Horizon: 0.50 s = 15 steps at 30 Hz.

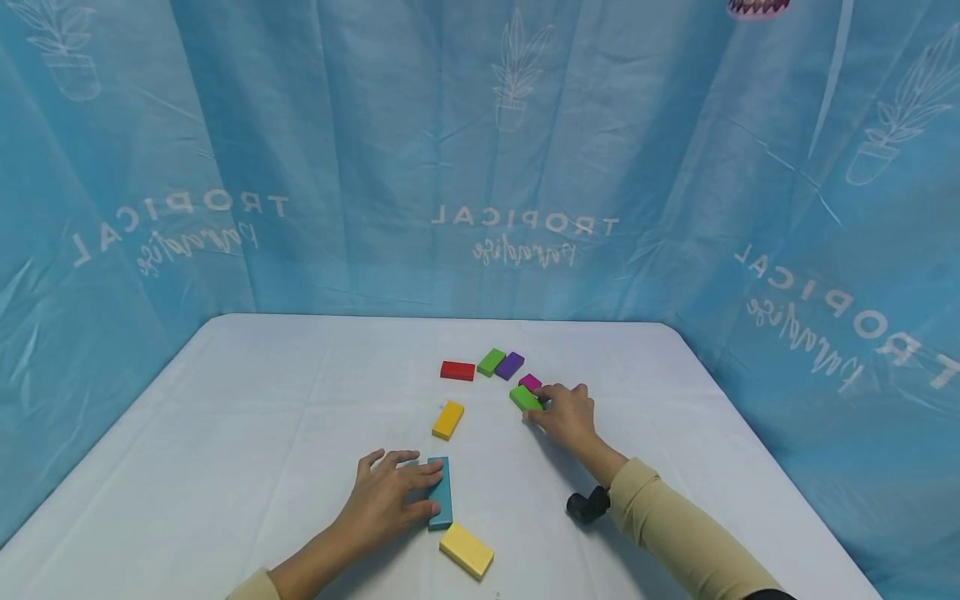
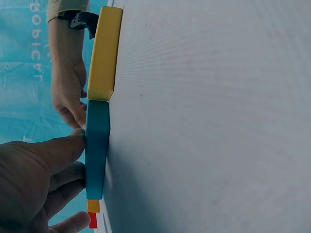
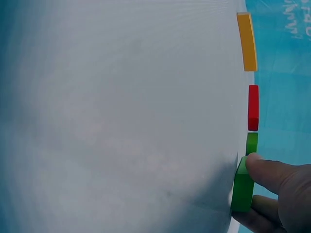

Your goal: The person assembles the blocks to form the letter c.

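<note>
Pinching: right hand [image 1: 564,415], thumb and fingers about the nearer green block [image 1: 526,397], just beside the magenta block [image 1: 530,382]. Left hand [image 1: 386,498]: fingers spread, resting on the teal block [image 1: 442,504], next to the pale-yellow block [image 1: 467,551]. Probable hazards: fingertips nudging magenta askew; uneven pressure skewing teal.

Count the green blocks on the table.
2: the far green block, between the red block and the purple block, and the nearer green block, pinched by the right hand.
</note>
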Tool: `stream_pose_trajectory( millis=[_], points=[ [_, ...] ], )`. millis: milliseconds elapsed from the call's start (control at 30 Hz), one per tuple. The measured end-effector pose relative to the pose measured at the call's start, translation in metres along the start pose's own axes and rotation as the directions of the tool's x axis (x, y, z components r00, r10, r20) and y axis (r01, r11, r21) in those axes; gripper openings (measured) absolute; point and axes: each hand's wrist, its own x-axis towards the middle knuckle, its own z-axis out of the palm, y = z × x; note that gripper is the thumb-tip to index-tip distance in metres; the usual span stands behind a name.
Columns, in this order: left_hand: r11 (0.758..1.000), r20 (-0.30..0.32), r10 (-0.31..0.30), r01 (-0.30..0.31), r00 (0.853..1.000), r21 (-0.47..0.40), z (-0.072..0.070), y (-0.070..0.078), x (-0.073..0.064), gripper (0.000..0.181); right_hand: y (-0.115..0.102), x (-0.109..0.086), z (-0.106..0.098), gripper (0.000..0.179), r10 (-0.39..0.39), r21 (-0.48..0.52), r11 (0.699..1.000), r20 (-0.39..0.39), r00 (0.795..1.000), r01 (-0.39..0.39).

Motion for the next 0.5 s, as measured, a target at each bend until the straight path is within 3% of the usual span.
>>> stream_pose_trajectory(
  millis=[500],
  points=[
    [1.0,-0.002,0.004,-0.004,1.0,0.003,0.001,-0.002,0.0002,0.044,0.0005,0.0025,-0.0007,0.037,0.002,0.035,0.999,-0.002,1.0,-0.002]
  ],
)
